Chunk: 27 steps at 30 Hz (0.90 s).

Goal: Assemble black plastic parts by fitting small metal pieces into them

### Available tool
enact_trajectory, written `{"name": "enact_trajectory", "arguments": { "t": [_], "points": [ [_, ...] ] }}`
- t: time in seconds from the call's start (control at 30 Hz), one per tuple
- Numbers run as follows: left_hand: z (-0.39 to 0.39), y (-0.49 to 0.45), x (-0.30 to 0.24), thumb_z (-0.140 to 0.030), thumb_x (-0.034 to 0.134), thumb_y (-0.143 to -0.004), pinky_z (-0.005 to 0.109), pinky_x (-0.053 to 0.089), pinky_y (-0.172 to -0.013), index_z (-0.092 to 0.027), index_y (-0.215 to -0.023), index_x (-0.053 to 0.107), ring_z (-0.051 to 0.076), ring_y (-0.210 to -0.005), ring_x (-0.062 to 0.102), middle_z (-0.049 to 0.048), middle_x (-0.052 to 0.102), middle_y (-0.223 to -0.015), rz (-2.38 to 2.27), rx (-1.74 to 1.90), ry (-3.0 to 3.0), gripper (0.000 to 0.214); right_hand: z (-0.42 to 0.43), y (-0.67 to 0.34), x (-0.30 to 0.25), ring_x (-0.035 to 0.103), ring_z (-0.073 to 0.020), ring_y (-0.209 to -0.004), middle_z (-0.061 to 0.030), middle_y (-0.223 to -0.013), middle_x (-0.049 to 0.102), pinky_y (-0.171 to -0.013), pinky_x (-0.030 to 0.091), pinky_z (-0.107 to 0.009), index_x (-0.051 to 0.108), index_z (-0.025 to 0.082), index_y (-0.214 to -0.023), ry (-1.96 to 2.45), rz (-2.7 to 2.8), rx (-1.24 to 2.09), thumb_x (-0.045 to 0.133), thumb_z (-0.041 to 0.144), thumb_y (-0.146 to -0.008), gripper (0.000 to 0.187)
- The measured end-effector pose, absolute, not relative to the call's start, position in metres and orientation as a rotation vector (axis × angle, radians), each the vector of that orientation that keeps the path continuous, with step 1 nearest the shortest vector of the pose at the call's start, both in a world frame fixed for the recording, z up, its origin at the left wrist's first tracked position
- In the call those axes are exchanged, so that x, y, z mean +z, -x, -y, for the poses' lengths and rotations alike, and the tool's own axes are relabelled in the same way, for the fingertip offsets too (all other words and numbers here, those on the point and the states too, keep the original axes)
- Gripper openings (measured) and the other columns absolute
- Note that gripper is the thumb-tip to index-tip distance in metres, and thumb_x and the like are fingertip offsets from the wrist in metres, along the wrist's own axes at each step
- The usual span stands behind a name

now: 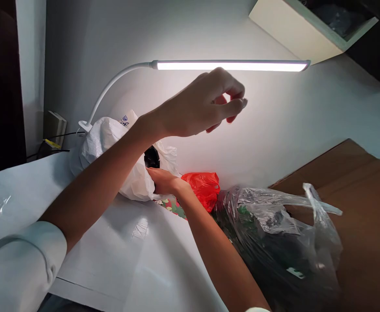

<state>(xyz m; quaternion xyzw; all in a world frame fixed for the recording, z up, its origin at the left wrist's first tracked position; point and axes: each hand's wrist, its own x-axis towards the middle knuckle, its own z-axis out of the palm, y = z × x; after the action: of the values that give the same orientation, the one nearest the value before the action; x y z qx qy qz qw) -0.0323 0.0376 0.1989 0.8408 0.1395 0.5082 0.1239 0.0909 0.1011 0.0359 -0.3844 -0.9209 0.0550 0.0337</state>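
Note:
My left hand (206,106) is raised just under the lit bar of a white desk lamp (232,66). Its fingers are curled into a loose pinch, and I see nothing between them. Lower down, my right hand (164,180) reaches to a crumpled white plastic bag (108,138) on the white tabletop (118,260). It grips the bag's edge beside a dark opening (151,157), and its fingertips are partly hidden by the plastic. A white sleeve covers my left upper arm at the bottom left.
A red plastic bag (204,186) lies right of the white one, on a patterned scrap (173,206). A clear bag of dark items (274,234) sits by a brown wooden board (365,208). The lamp's base and cables are at the back left. A shelf hangs at the upper right.

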Motion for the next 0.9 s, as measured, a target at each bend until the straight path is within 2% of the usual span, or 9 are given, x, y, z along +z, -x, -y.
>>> {"name": "enact_trajectory", "arguments": {
  "t": [0.13, 0.23, 0.37, 0.43, 0.6, 0.73, 0.83, 0.9],
  "points": [
    [-0.037, 0.034, 0.199, -0.028, 0.051, -0.102, 0.029, 0.034, -0.059, -0.015, -0.074, 0.064, 0.010, -0.051, 0.048, -0.0028, 0.049, -0.053, -0.380, 1.469, -2.435, 0.034, -0.108, -0.099, 0.033, 0.066, -0.0197, -0.093, -0.0031, -0.110, 0.076, -0.080, 0.053, -0.028, 0.066, 0.021, -0.108, 1.065, 2.921, 0.286, 0.074, 0.001, -0.069, 0.044],
    [-0.033, 0.034, 0.201, -0.027, 0.051, -0.104, 0.028, 0.036, -0.062, -0.013, -0.077, 0.066, 0.008, -0.053, 0.047, -0.0028, 0.049, -0.053, -0.442, 1.449, -2.433, 0.033, -0.111, -0.108, 0.031, 0.065, -0.0198, -0.098, -0.0043, -0.115, 0.073, -0.083, 0.053, -0.029, 0.067, 0.020, -0.111, 1.060, 2.872, 0.322, 0.072, 0.004, -0.072, 0.043],
    [-0.027, 0.035, 0.203, -0.023, 0.049, -0.107, 0.028, 0.037, -0.071, -0.007, -0.083, 0.067, 0.005, -0.060, 0.047, -0.0038, 0.048, -0.055, -0.516, 1.434, -2.456, 0.034, -0.112, -0.118, 0.033, 0.064, -0.0166, -0.089, -0.0036, -0.116, 0.069, -0.074, 0.052, -0.027, 0.068, 0.020, -0.109, 1.113, 2.782, 0.371, 0.070, 0.009, -0.076, 0.035],
    [-0.026, 0.035, 0.203, -0.022, 0.049, -0.108, 0.027, 0.037, -0.073, -0.006, -0.084, 0.067, 0.004, -0.061, 0.047, -0.0047, 0.046, -0.056, -0.547, 1.425, -2.453, 0.034, -0.113, -0.122, 0.035, 0.064, -0.0148, -0.085, -0.0037, -0.118, 0.068, -0.072, 0.052, -0.026, 0.068, 0.021, -0.114, 1.151, 2.726, 0.379, 0.068, 0.010, -0.079, 0.037],
    [-0.031, 0.036, 0.203, -0.021, 0.051, -0.106, 0.027, 0.036, -0.066, -0.010, -0.079, 0.064, 0.006, -0.055, 0.047, -0.0037, 0.047, -0.054, -0.474, 1.458, -2.442, 0.032, -0.111, -0.131, 0.039, 0.066, -0.0144, -0.086, -0.0038, -0.118, 0.070, -0.078, 0.054, -0.028, 0.066, 0.023, -0.121, 1.254, 2.585, 0.365, 0.062, 0.014, -0.090, 0.032],
    [-0.034, 0.037, 0.203, -0.027, 0.053, -0.106, 0.028, 0.035, -0.064, -0.012, -0.078, 0.064, 0.008, -0.054, 0.048, -0.0014, 0.050, -0.055, -0.464, 1.441, -2.442, 0.033, -0.095, -0.132, 0.043, 0.068, -0.0168, -0.079, -0.0024, -0.112, 0.074, -0.068, 0.053, -0.030, 0.065, 0.027, -0.123, 1.359, 2.493, 0.350, 0.063, 0.020, -0.094, 0.031],
    [-0.033, 0.038, 0.203, -0.024, 0.050, -0.106, 0.028, 0.037, -0.068, -0.011, -0.081, 0.066, 0.007, -0.057, 0.048, -0.0014, 0.050, -0.056, -0.511, 1.443, -2.444, 0.033, -0.073, -0.126, 0.055, 0.069, -0.0170, -0.080, -0.0037, -0.121, 0.073, -0.072, 0.056, -0.033, 0.066, 0.027, -0.122, 1.343, 2.389, 0.280, 0.063, 0.022, -0.095, 0.028],
    [-0.033, 0.039, 0.204, -0.024, 0.051, -0.105, 0.027, 0.036, -0.065, -0.011, -0.079, 0.064, 0.007, -0.054, 0.047, -0.0013, 0.052, -0.055, -0.513, 1.486, -2.432, 0.032, -0.054, -0.123, 0.067, 0.071, -0.0165, -0.080, -0.0044, -0.119, 0.074, -0.076, 0.059, -0.034, 0.069, 0.025, -0.118, 1.227, 2.316, 0.236, 0.065, 0.020, -0.095, 0.024]
  ]
}}
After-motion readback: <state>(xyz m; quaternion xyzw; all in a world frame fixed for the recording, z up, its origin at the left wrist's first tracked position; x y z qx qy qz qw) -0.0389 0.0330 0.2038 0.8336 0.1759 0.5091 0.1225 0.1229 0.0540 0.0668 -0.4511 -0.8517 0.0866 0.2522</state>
